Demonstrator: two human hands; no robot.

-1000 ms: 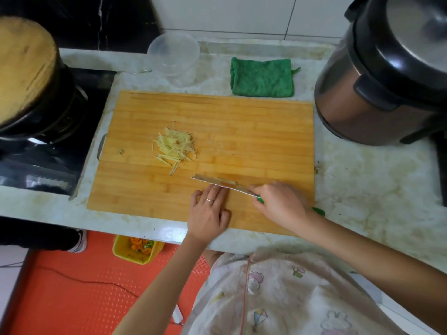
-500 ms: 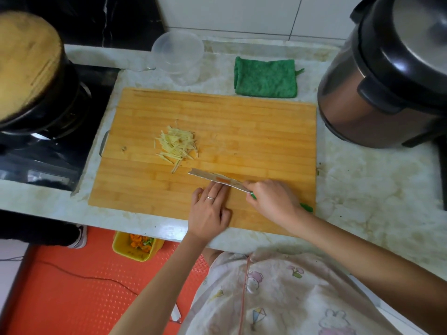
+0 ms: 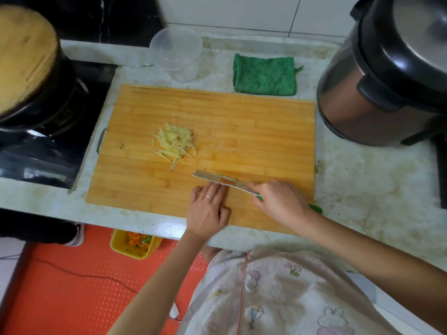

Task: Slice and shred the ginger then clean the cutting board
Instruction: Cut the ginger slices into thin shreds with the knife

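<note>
One slip cuts us. Our right hand (image 3: 278, 201) grips the knife (image 3: 217, 179); our left hand (image 3: 208, 209), grip open, rests fingers (image 3: 213, 191) against its blade.

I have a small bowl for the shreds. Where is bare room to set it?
Bare: on the cutting board, the far right half between the ginger shreds and rice cooker; its near-left corner, left of the left hand. Crowded: the near edge, where the right hand holds the knife.

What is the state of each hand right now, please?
Left hand: open, fingers straight, fingertips at the blade of the green-handled steel knife.
Right hand: closed, gripping the knife's handle.
</note>
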